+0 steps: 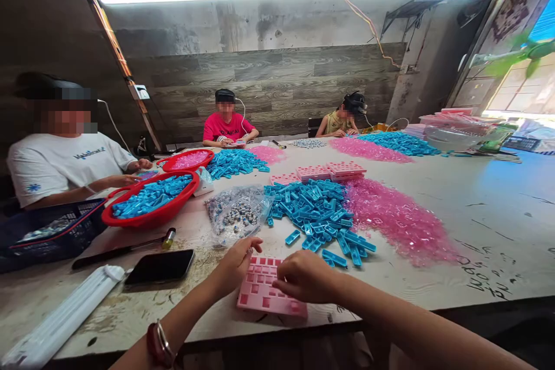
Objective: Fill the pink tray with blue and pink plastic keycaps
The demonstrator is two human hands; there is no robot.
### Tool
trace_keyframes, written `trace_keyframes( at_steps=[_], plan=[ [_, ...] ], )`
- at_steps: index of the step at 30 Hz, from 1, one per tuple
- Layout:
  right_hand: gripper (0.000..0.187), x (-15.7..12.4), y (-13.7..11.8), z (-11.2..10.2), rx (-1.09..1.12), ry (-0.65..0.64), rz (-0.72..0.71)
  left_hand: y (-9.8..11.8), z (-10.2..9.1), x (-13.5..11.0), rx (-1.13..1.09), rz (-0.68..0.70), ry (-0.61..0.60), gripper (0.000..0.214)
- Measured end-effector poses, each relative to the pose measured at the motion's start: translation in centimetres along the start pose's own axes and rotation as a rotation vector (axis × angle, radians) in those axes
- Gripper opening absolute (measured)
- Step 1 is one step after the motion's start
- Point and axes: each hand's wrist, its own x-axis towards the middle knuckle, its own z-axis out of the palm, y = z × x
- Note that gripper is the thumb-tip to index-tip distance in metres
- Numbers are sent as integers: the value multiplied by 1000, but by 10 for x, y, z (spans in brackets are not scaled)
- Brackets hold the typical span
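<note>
Whitish table (485,196) bears a heap of clear pink pieces (399,222) and one of blue pieces (310,208); the pink tray (260,295) lies flat at its near edge. The right hand (307,274), curled, is over the tray's right side; the left hand (236,260), loosely bent, is at its far left corner. Best, I think, is to steady the tray and work straight from above. Whether either hand grips something, I cannot tell: the fingertips are partly hidden.
</note>
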Motion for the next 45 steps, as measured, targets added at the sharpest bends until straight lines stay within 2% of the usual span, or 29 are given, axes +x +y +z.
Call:
trace_keyframes(
  at_steps=[4,6,9,13,16,18,25,34,38,45],
  plan=[
    [17,1,13,-6,82,29,136,2,1,0,-42,53,5,34],
    [15,2,17,-6,106,63,158,4,1,1,-62,50,-6,32],
    [22,5,18,-4,156,69,128,5,0,1,-66,11,-21,31],
    [21,7,19,-3,159,10,136,5,-2,1,-11,-39,-45,31],
    [26,8,20,-3,187,-41,133,6,-3,2,71,-38,-27,24],
    [23,8,22,-2,217,-56,117,7,-3,2,119,-23,-20,18],
    [26,14,35,10,214,-34,97,9,3,4,110,72,-73,20],
    [27,16,47,21,236,3,53,11,3,5,110,-33,-118,30],
    [35,17,52,28,257,41,30,9,2,6,50,-17,-133,20],
    [26,18,47,24,281,53,43,-3,4,7,23,14,-166,16]
  ],
)
